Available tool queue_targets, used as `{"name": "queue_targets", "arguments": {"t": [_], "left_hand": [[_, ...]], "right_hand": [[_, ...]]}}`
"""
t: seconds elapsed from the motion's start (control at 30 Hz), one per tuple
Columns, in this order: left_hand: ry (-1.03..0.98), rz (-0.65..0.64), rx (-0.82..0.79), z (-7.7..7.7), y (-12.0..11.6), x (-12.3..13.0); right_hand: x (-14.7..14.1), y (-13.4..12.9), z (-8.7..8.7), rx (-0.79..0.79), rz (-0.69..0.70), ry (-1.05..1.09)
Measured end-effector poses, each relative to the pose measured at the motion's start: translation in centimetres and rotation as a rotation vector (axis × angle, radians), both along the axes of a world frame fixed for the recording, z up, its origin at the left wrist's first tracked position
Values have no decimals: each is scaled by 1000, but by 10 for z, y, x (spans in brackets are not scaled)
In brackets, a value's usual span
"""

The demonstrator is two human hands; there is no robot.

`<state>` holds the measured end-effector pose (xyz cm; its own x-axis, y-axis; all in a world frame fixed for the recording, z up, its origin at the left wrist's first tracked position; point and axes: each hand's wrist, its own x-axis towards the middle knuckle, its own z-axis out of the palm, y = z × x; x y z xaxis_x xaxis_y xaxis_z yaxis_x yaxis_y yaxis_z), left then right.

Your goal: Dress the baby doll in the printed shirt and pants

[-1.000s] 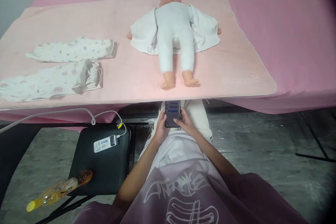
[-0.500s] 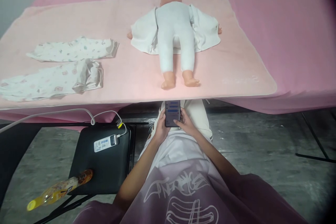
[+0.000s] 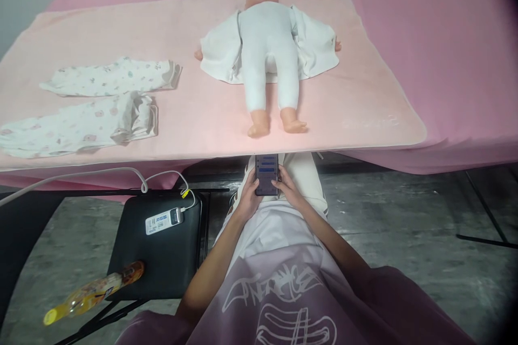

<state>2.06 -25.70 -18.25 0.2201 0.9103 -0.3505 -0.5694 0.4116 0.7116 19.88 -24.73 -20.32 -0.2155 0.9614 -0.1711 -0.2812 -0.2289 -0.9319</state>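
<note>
Between my hands is a dark smartphone (image 3: 266, 176) with message bubbles on its lit screen; its top end is hidden under the table edge. My left hand (image 3: 248, 198) grips its left side, thumb by the lower left edge. Wrapped round the right side is my right hand (image 3: 290, 188), its thumb over the lower right of the screen. On the table beyond lies a baby doll (image 3: 269, 32) on its back, feet toward me. It wears white leggings, and a white garment (image 3: 222, 49) spreads out around both arms.
A pale pink blanket (image 3: 194, 129) covers part of the pink-draped table (image 3: 453, 59). Two folded printed baby garments, one upper (image 3: 113, 76) and one lower (image 3: 76, 126), lie left. A black stool (image 3: 162, 259) holds a power bank (image 3: 164, 221) with a white cable (image 3: 101, 171) and a yellow-capped bottle (image 3: 93, 294).
My right thumb has shifted from the screen's lower middle toward its right edge. My left thumb has come in over the phone's lower left edge. The phone stays in both hands.
</note>
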Motion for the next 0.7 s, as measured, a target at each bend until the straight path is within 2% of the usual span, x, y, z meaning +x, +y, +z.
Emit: {"name": "queue_targets", "arguments": {"t": [0.3, 0.53, 0.7], "left_hand": [[49, -90, 12, -5, -5, -6], [7, -118, 20, 1, -4, -6], [20, -95, 26, -1, -5, -6]], "right_hand": [[-3, -1, 4, -40, -43, 2], [-15, -1, -6, -13, -117, -58], [-16, 0, -10, -2, -129, -78]]}}
